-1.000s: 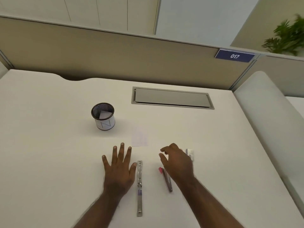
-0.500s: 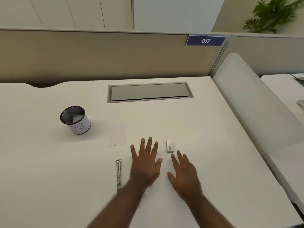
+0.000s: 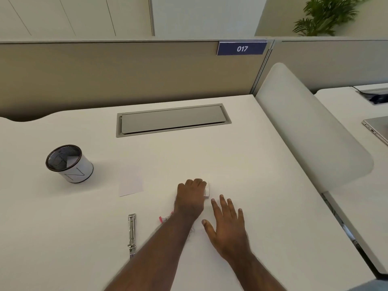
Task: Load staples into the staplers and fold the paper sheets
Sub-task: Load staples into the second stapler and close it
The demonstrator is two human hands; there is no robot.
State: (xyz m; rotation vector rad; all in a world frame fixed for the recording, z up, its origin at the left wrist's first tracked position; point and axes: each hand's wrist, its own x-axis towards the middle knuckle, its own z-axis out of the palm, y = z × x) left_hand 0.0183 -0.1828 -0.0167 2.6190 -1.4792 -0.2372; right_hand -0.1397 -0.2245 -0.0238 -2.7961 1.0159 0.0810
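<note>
Left hand (image 3: 192, 196): lower centre of frame, fingers curled over the staple box (image 3: 207, 189), gripping it on the desk (image 3: 262, 175).
Right hand (image 3: 227, 225): just right of the left hand, flat, fingers spread, holding nothing.
Silver stapler (image 3: 131, 235): lower centre-left, opened flat.
Pink stapler (image 3: 164, 218): mostly hidden under left forearm.
Paper sheet (image 3: 130, 183): centre-left.
Mesh cup (image 3: 68, 163): left of frame.
</note>
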